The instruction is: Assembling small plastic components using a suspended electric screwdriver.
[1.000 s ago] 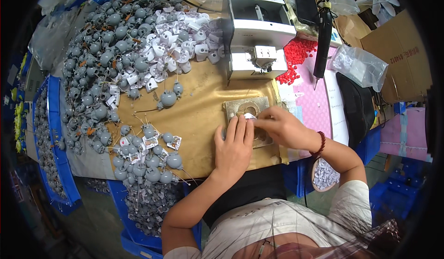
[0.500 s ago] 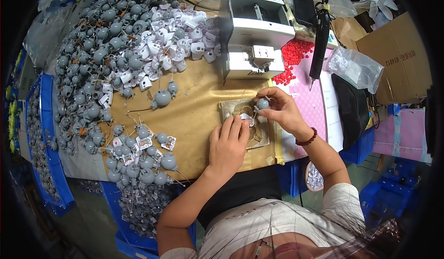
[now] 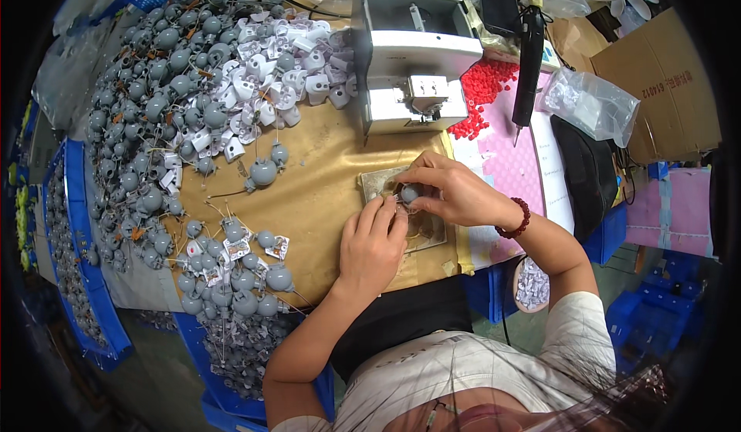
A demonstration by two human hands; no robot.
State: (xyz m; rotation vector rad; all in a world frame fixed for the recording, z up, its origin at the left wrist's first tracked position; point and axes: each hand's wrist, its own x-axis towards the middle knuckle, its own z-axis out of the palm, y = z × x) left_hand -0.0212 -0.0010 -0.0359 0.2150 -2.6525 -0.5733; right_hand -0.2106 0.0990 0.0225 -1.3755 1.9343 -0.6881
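My right hand pinches a small grey ball-shaped plastic part between thumb and fingers. Beside it, my left hand has its fingers bunched together, their tips almost touching the grey part; whatever they grip is hidden under them. Both hands are over a square, worn fixture plate on the tan-covered bench. To the left of the plate lies a loose grey ball part with a thin wire.
A large heap of grey ball parts and white plastic housings covers the left side. Beyond my hands stands a silver bench machine, with red caps beside it. A black electric screwdriver hangs to its right.
My right hand has moved left and down with the grey ball part, bringing it against my left fingertips. The white piece that showed by my left fingers is now covered.
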